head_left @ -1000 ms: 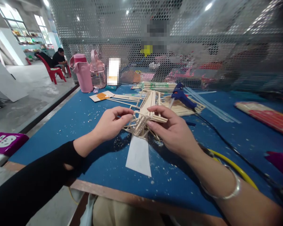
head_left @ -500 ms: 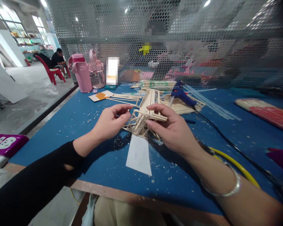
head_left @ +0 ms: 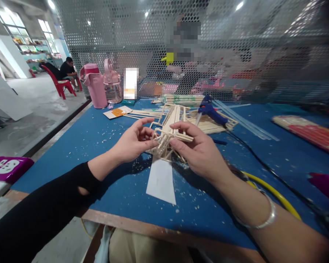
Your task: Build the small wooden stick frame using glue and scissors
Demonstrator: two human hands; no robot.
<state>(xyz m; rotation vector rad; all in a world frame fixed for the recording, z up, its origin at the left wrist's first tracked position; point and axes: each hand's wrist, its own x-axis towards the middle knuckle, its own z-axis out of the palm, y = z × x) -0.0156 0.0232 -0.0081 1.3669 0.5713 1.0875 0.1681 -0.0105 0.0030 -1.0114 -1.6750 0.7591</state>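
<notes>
A model built of thin wooden sticks [head_left: 164,140] stands in the middle of the blue table, above a strip of white paper [head_left: 162,180]. My right hand [head_left: 201,149] pinches its right side between thumb and fingers. At the model's left side, my left hand [head_left: 135,140] has thumb and fingertips closed round the edge of the frame. A blue glue gun [head_left: 212,111] lies behind my right hand, on more flat stickwork. Loose sticks [head_left: 142,114] lie behind my left hand.
A pink flask [head_left: 95,89] and a clear bottle [head_left: 113,87] stand at the back left. A black cable [head_left: 256,160] and a yellow hose [head_left: 276,193] run along the right. Perforated metal [head_left: 142,40] rises behind. A person sits far left.
My left hand has moved slightly right and its thumb and fingers have closed on the model's left side. My right hand keeps its pinch, almost unmoved.
</notes>
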